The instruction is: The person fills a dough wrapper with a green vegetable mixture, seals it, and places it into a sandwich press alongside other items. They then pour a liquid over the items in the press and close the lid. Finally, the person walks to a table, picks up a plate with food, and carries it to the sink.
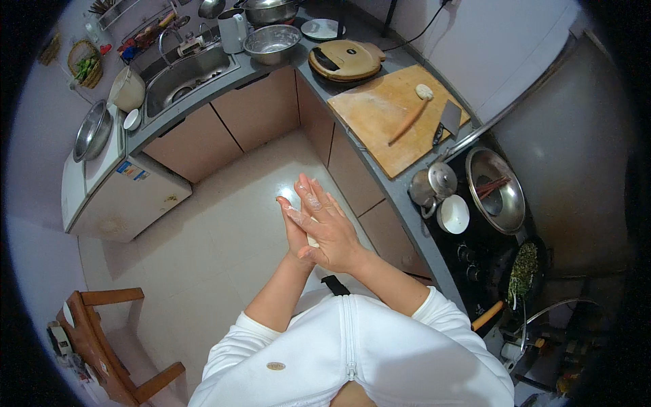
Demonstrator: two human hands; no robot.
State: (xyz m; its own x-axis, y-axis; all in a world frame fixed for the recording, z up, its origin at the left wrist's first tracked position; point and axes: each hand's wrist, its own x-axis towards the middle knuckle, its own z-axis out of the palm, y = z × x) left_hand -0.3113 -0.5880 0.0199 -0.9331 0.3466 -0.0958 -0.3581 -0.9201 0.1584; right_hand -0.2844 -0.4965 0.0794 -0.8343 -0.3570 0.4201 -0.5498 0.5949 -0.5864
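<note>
My left hand [294,235] and my right hand [329,231] are pressed palm to palm in front of my body, above the tiled floor. A pale piece of dough [313,241] shows between them; most of it is hidden by my right hand, which lies over the left. White flour coats the fingers. To the right, a floured wooden board [366,117] lies on the counter. On it are a wooden rolling pin [408,122], a small round of dough [423,91] by the pin's far end, and a cleaver [449,118] near the right edge.
An electric griddle [346,60] sits beyond the board. A kettle [432,183], white bowl [453,214], steel basin [496,219] and pan of chopped greens [524,272] stand right. A sink [188,81] is at far left; a wooden chair [101,346] stands at lower left.
</note>
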